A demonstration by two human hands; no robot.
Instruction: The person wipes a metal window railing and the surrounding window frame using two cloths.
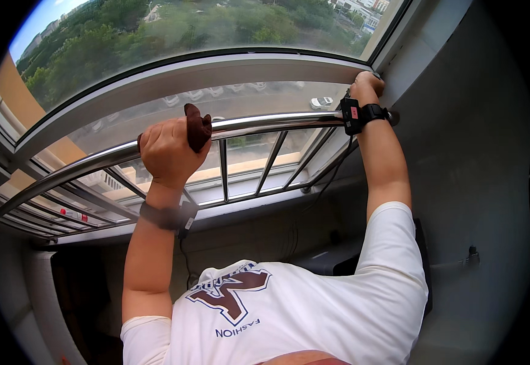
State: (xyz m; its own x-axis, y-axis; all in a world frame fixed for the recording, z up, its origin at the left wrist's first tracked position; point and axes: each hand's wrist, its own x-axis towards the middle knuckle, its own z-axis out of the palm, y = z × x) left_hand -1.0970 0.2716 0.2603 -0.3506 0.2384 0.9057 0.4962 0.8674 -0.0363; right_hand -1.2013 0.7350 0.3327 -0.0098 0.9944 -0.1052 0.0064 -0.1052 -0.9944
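Observation:
A dark brown cloth (198, 127) is wrapped around the polished metal handrail (274, 122) of a window guard. My left hand (169, 148) grips the cloth over the rail, and its ends stick out on either side of my fist. Farther right, my right hand (367, 85) reaches past the rail to the lower right corner of the window frame (324, 68). Its fingers curl there beside a small dark grey part, and whether they hold it cannot be made out. Each wrist wears a strap with a small black box; a cable hangs from the right box (350, 116).
Thin metal bars (223, 169) run from the rail down to a white sill (242, 207). A red and white tube (74, 215) lies behind the bars at left. A grey wall (465, 150) with a small tap-like fitting (473, 256) stands at right.

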